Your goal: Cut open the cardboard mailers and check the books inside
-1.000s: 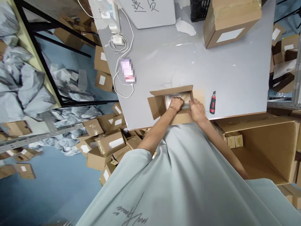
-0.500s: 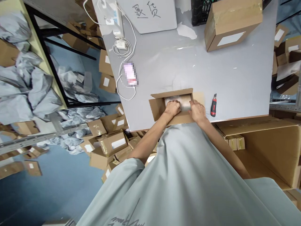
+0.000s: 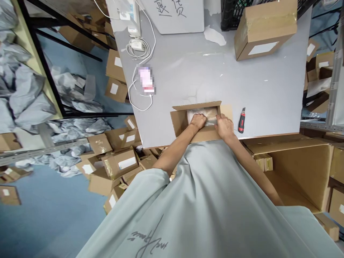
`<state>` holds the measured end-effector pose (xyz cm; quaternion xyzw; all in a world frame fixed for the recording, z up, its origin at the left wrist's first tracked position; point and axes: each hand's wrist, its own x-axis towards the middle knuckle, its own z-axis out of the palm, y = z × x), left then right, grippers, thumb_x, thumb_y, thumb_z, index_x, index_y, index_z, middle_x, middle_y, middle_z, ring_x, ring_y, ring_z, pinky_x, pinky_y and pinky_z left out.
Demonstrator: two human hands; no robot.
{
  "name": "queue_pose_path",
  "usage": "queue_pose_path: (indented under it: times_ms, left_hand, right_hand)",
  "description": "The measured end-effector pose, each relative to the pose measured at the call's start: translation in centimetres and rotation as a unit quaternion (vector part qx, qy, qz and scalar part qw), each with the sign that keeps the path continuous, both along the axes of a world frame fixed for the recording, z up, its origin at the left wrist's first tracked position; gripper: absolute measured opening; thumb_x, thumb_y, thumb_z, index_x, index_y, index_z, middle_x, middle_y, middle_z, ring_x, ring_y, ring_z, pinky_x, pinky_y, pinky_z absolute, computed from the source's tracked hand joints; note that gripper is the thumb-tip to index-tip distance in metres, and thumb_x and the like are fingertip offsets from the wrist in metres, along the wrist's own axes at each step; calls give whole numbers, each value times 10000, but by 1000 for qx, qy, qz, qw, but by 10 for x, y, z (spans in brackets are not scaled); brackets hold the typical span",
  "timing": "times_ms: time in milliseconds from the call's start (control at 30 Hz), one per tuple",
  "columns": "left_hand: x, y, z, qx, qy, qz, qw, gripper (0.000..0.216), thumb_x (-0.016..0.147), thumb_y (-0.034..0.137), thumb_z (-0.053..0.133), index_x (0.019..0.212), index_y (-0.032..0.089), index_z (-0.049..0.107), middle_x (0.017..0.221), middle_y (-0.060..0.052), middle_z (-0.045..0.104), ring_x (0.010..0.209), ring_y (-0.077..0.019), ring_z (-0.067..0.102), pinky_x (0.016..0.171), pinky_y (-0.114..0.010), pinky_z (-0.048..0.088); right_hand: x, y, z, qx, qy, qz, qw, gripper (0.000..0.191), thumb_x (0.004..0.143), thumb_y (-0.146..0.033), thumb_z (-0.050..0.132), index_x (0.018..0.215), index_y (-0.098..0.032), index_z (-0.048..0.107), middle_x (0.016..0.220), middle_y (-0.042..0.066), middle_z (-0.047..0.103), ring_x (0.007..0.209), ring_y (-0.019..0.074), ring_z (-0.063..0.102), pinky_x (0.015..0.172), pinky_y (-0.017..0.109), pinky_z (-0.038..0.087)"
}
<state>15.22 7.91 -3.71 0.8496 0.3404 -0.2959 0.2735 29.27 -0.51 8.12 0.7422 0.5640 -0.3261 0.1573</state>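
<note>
Brown cardboard forms the open box, positioned at the 6 o'clock edge of the table, directly before the person. Change over the last second: the left hand shifts slightly toward 9 o'clock within the box, exposing a little more of the shiny contents at its 3 o'clock side. Effect on the work: minor; the contents remain inside. The left fingers are curled over them; from where I stand, I cannot tell whether they grip anything. The right hand stays at the box's 3 o'clock wall, fingers and thumb clamped across its edge, apparently to steady it. The knife lies at 3 o'clock, blade toward 12.

Markings: at 11 o'clock, the panel carries two handwritten characters, apparently 退货, the first underlined. At 1 o'clock, the carton bears a white label; any print is too small to read. Dark script on the shirt is not legible to me. The phone, at 10 o'clock, shows a blurred screen. No brand is readable.
</note>
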Motion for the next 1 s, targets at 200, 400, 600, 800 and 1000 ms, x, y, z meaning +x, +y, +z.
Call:
queue_pose_path:
  times_ms: [200,400,600,800,1000]
  left_hand:
    - [-19,2,-3,20,-49,6,999,588,943,276,734,1482,55,654,1535,-286,623,1449,-388,580,1189,-462,488]
    - [-18,5,-13,6,-80,15,997,668,848,123,734,1502,88,603,1626,-266,520,1508,-408,471,1200,-524,496]
    - [-15,3,-18,19,-83,17,996,489,962,48,482,1383,48,731,1570,-286,594,1510,-390,477,1196,-534,483]
    - [-9,3,-12,19,-94,8,995,451,982,38,463,1261,75,814,1389,-275,710,1412,-342,557,1170,-466,477]
    - [-13,3,4,25,-106,11,994,475,973,2,446,1272,54,811,1391,-289,696,1411,-367,575,1118,-497,526]
  right_hand:
    - [-1,-1,-1,4,-13,4,1000,418,1100,-194,589,1509,-116,616,1490,221,669,1325,328,704,1118,396,535]
    - [-3,2,2,1,-24,14,1000,421,1087,-218,601,1494,-112,624,1499,241,661,1327,348,693,1129,417,537]
    - [-5,2,1,0,-39,20,999,394,1109,-228,587,1476,-94,633,1502,259,656,1329,356,696,1133,427,535]
    - [-6,3,3,-4,-57,29,998,378,1122,-239,568,1464,-95,644,1474,248,672,1319,340,713,1114,411,549]
    - [-3,7,10,3,-32,11,999,376,1141,-300,563,1453,-103,637,1392,235,745,1286,339,740,1072,387,559]
